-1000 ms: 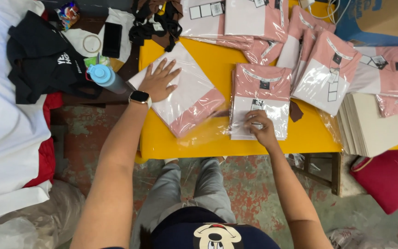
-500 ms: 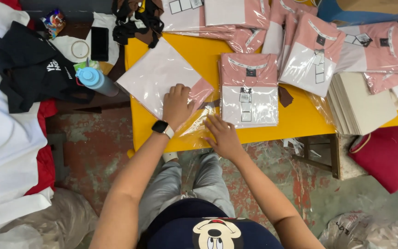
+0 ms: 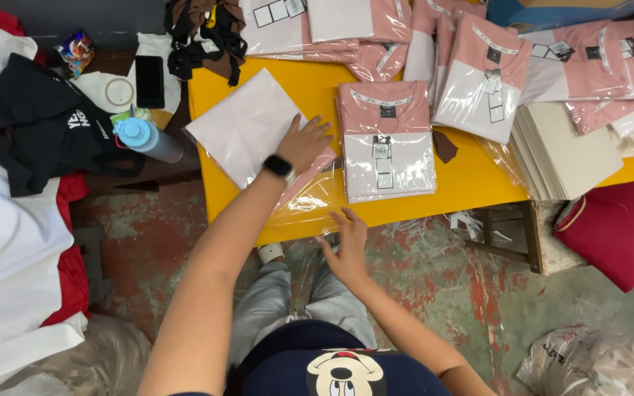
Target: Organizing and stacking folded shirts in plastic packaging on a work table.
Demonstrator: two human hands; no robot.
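Note:
My left hand (image 3: 304, 142), a black watch on its wrist, presses flat on a folded pink and white shirt (image 3: 247, 125) that lies back side up in a clear plastic bag (image 3: 310, 205) on the yellow table (image 3: 471, 176). The bag's loose end hangs over the table's near edge. Below that edge hovers my right hand (image 3: 348, 246), fingers spread, holding nothing. Just to the right lies a second bagged pink and white shirt (image 3: 387, 139), face up.
Several more bagged pink shirts (image 3: 478, 73) cover the back of the table, with a stack of white cardboard sheets (image 3: 570, 150) at the right. A blue bottle (image 3: 144, 138), a phone (image 3: 149, 81) and black clothing (image 3: 42, 125) lie at the left. A red cushion (image 3: 618, 227) sits lower right.
My left hand slid up along the shirt in the bag. My right hand left the bag's end and dropped below the table edge. The view shifted slightly.

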